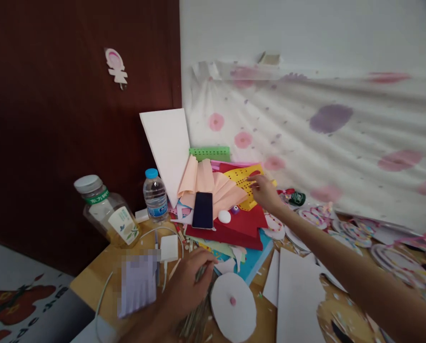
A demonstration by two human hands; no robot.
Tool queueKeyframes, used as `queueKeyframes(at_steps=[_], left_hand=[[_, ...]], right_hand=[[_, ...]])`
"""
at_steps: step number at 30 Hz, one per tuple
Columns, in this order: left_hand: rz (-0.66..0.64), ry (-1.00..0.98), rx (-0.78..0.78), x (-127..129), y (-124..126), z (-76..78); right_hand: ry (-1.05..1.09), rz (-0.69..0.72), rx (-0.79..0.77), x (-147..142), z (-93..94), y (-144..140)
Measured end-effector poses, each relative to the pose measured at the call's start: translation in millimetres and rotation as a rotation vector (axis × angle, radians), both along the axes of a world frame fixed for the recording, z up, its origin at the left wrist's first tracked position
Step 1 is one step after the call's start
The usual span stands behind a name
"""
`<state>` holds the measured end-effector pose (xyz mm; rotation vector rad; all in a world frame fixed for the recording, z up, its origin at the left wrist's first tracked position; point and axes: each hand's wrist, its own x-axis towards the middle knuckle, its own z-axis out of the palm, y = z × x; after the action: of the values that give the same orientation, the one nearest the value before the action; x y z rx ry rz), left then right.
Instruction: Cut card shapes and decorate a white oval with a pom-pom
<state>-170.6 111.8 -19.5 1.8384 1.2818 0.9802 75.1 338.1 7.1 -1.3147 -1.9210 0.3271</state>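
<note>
My right hand [265, 191] reaches over the pile, thumb and fingers bent in a pinch at a yellow perforated sheet [247, 204]. Lower down, my left hand [192, 280] hovers or rests above a bundle of thin brownish stems [195, 317], with thumb and fingers loosely bent and apart. Whether it touches the stems is unclear. Beside it lies a white disc [233, 305] with a small pink piece in its middle. Below the yellow sheet are red sheets [247, 228], and pleated peach paper [222, 190] is to its left.
A dark phone [202, 209] and a white egg-shaped object [224, 216] lie on the pile. On the left stand a large jar [109, 214] and a water bottle [155, 197], near a white charger [169, 247] with its cable. White board [299, 290] and beaded rings [395, 262] cover the right side.
</note>
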Motion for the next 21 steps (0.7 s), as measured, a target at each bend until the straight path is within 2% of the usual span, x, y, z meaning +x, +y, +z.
queueKeyframes(at_steps=[3, 5, 8, 10, 12, 16, 21], left_hand=[[0.012, 0.023, 0.025, -4.4, 3.4, 11.3], [-0.011, 0.042, 0.016, -5.0, -0.5, 18.9], [-0.077, 0.096, 0.012, -11.5, -11.4, 26.2], [-0.102, 0.144, 0.046, -22.4, -18.4, 27.2], [-0.103, 0.177, 0.109, -36.5, -23.1, 27.0], [-0.027, 0.203, 0.118, -55.8, -23.8, 33.0], [-0.024, 0.213, 0.101, -49.9, -15.8, 46.5]], right_hand=[[-0.081, 0.151, -0.032, -62.0, -9.8, 1.0], [-0.124, 0.190, -0.077, -106.4, -15.1, 8.7], [-0.141, 0.081, -0.164, -161.3, -20.8, 27.4], [-0.123, -0.051, -0.243, -182.0, -24.3, 40.3], [-0.096, -0.142, -0.327, -189.0, -29.2, 51.1], [-0.048, -0.194, -0.438, -181.8, -40.5, 64.1], [0.004, -0.224, -0.456, -173.9, -47.5, 67.0]])
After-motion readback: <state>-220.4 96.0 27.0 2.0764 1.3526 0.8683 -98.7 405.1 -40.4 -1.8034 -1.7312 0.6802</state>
